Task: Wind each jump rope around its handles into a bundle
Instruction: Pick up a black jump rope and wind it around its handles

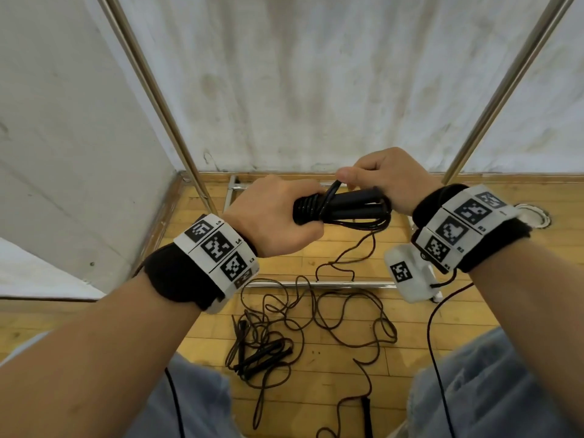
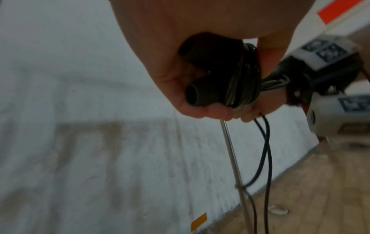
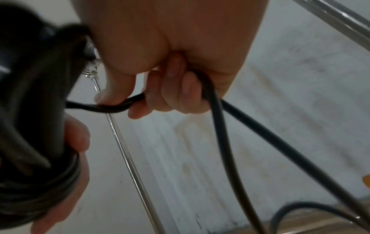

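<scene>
My left hand (image 1: 275, 213) grips the two black handles (image 1: 350, 202) of a jump rope side by side, with several turns of black cord (image 1: 308, 207) wound round their left end. In the left wrist view the handle ends (image 2: 202, 74) stick out of my fist beside the coils (image 2: 246, 79). My right hand (image 1: 388, 178) pinches a loop of the cord (image 3: 112, 107) just above the handles. The loose cord (image 1: 354, 248) trails down to the floor. A second black jump rope (image 1: 262, 355) lies tangled on the floor below.
Wooden floor (image 1: 331, 374) bounded by white cloth walls (image 1: 316, 90). Two slanted metal poles (image 1: 158, 99) rise at left and right, and a metal bar (image 1: 316, 283) lies across the floor. Another handle (image 1: 366, 412) lies near my knees. A floor socket (image 1: 534, 216) sits at right.
</scene>
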